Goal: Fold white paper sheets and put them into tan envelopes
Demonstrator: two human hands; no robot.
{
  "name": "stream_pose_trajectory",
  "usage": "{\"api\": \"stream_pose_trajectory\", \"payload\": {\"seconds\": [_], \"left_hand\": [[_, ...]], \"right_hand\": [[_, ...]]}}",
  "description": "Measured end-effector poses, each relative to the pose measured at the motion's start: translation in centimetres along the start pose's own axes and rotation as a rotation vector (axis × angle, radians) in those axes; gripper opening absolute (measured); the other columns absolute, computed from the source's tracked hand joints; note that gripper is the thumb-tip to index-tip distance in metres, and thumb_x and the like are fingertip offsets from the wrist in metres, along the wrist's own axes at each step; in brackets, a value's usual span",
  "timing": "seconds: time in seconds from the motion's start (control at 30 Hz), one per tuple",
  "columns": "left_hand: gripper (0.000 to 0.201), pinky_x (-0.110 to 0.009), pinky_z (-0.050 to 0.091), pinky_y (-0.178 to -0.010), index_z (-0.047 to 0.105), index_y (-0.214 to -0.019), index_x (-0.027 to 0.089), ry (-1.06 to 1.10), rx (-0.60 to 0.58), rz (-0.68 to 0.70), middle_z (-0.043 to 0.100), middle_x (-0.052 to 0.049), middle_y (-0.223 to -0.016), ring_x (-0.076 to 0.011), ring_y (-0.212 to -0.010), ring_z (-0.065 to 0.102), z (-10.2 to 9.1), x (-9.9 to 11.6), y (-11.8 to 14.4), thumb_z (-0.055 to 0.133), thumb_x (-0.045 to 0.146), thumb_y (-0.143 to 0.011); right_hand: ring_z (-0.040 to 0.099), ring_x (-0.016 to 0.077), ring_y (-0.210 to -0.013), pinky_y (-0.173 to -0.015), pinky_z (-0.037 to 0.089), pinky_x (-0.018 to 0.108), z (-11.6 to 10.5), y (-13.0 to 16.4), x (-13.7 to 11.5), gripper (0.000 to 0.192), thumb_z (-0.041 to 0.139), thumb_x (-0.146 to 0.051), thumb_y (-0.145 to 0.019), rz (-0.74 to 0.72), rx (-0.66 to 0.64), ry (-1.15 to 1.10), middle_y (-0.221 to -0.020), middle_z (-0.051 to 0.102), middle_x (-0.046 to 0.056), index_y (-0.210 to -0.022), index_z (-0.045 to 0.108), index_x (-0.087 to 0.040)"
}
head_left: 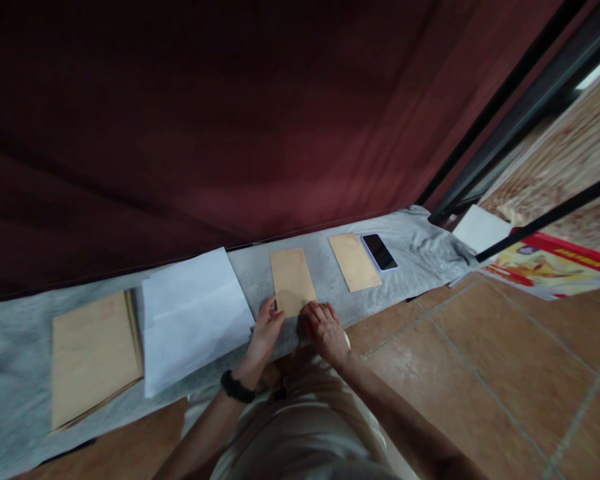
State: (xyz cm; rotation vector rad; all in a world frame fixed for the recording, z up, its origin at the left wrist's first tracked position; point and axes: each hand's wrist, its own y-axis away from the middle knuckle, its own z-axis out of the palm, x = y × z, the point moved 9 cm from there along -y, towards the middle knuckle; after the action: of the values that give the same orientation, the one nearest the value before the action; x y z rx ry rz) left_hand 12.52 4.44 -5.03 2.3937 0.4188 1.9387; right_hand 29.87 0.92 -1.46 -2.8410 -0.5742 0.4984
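Note:
A tan paper envelope (293, 279) lies on the grey cloth in front of me, its short side facing me. My left hand (269, 327) has its thumb and fingers closed at the near left corner of this envelope. At the near right corner is my right hand (325, 331), its fingers bent over the edge; its thumb is hidden. To the right lies a second tan envelope (354, 261), apart from both hands. A stack of white paper sheets (193, 320) sits just left of my left hand, and beyond it is a pile of tan envelopes (95, 357).
A dark-screened phone (379, 253) lies right of the second envelope. The grey cloth (415, 243) covers a long narrow surface against a dark red curtain (230, 133). Black metal bars (510, 100), a white sheet and a colourful printed box (555, 263) stand at the right, above floor tiles.

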Motion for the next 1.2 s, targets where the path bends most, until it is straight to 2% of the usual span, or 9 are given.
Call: {"api": "stream_pose_trajectory", "payload": {"seconds": [0.17, 0.3, 0.4, 0.57, 0.63, 0.73, 0.87, 1.03, 1.2], "left_hand": [[0.045, -0.029, 0.056, -0.074, 0.07, -0.113, 0.018, 0.253, -0.003, -0.054, 0.074, -0.007, -0.107, -0.0184, -0.088, 0.069, 1.3, 1.6, 0.0, 0.066, 0.022, -0.068], [0.054, -0.034, 0.057, -0.087, 0.061, -0.134, 0.021, 0.235, -0.036, 0.065, 0.071, -0.009, -0.123, -0.0205, -0.103, 0.069, 2.3, 4.8, 0.5, 0.067, 0.03, -0.081], [0.06, -0.037, 0.056, -0.097, 0.047, -0.149, 0.028, 0.262, -0.051, 0.147, 0.06, -0.009, -0.144, -0.0225, -0.123, 0.063, 2.5, 6.4, 0.9, 0.062, 0.042, -0.093], [0.055, -0.039, 0.058, -0.095, 0.051, -0.143, 0.021, 0.366, -0.052, -0.087, 0.067, -0.014, -0.131, -0.0243, -0.118, 0.067, 3.1, 3.1, 0.5, 0.064, 0.042, -0.094], [0.056, -0.038, 0.06, -0.088, 0.052, -0.141, 0.019, 0.411, -0.12, -0.18, 0.073, -0.013, -0.115, -0.0225, -0.102, 0.072, 4.3, 1.6, 0.5, 0.068, 0.039, -0.092], [0.061, -0.033, 0.059, -0.079, 0.052, -0.141, 0.021, 0.453, -0.144, -0.214, 0.075, -0.007, -0.099, -0.018, -0.085, 0.073, 5.4, 0.6, 0.6, 0.075, 0.034, -0.086], [0.073, -0.027, 0.055, -0.069, 0.054, -0.139, 0.019, 0.419, -0.125, -0.22, 0.073, -0.001, -0.087, -0.0155, -0.075, 0.07, 5.7, 0.7, 0.5, 0.083, 0.027, -0.072], [0.065, -0.026, 0.053, -0.069, 0.061, -0.132, 0.017, 0.342, -0.175, -0.097, 0.075, -0.002, -0.088, -0.0161, -0.077, 0.07, 5.2, 2.5, 0.5, 0.079, 0.028, -0.07], [0.064, -0.025, 0.05, -0.065, 0.061, -0.133, 0.015, 0.225, -0.119, -0.079, 0.072, 0.0, -0.078, -0.0156, -0.07, 0.067, 3.3, 1.6, 0.8, 0.075, 0.032, -0.072]], "right_hand": [[0.064, 0.0291, -0.113, -0.108, 0.047, 0.046, -0.3, -1.4, -0.5, 0.041, 0.048, -0.025, -0.101, 0.074, -0.006, 0.043, -0.127, 0.068, 0.015, -0.14, 0.058, -0.019], [0.07, 0.0242, -0.09, -0.083, 0.056, 0.036, -1.0, -2.8, 1.3, 0.04, 0.044, -0.019, -0.1, 0.203, 0.016, -0.035, -0.114, 0.073, 0.016, -0.135, 0.062, -0.019], [0.07, 0.0202, -0.074, -0.071, 0.055, 0.03, -2.0, -3.3, 4.4, 0.031, 0.046, -0.025, -0.098, 0.371, 0.107, -0.333, -0.098, 0.077, 0.012, -0.113, 0.073, -0.021], [0.07, 0.0208, -0.064, -0.067, 0.059, 0.033, -0.3, -2.7, 7.7, 0.041, 0.058, -0.055, -0.088, 0.691, 0.18, -1.002, -0.064, 0.07, 0.005, -0.067, 0.066, -0.02], [0.071, 0.0217, -0.065, -0.072, 0.061, 0.037, 1.9, -1.8, 6.9, 0.041, 0.074, -0.058, -0.074, 0.826, 0.159, -1.365, -0.065, 0.071, 0.005, -0.065, 0.066, -0.019], [0.072, 0.02, -0.068, -0.075, 0.061, 0.036, 4.0, -0.5, 5.0, 0.04, 0.088, -0.05, -0.061, 0.926, 0.151, -1.647, -0.07, 0.075, 0.005, -0.072, 0.071, -0.017], [0.071, 0.0155, -0.068, -0.073, 0.059, 0.028, 4.8, 0.6, 3.2, 0.034, 0.089, -0.044, -0.065, 0.926, 0.12, -1.77, -0.074, 0.077, 0.003, -0.08, 0.076, -0.016], [0.07, 0.015, -0.066, -0.072, 0.058, 0.027, 4.2, 1.2, 3.0, 0.032, 0.089, -0.045, -0.067, 0.933, 0.134, -1.755, -0.073, 0.077, 0.002, -0.078, 0.077, -0.018], [0.07, 0.0154, -0.068, -0.072, 0.057, 0.028, 4.7, 1.0, 1.8, 0.045, 0.086, -0.057, -0.066, 0.896, -0.033, -1.768, -0.078, 0.078, 0.006, -0.081, 0.077, -0.016]]}}
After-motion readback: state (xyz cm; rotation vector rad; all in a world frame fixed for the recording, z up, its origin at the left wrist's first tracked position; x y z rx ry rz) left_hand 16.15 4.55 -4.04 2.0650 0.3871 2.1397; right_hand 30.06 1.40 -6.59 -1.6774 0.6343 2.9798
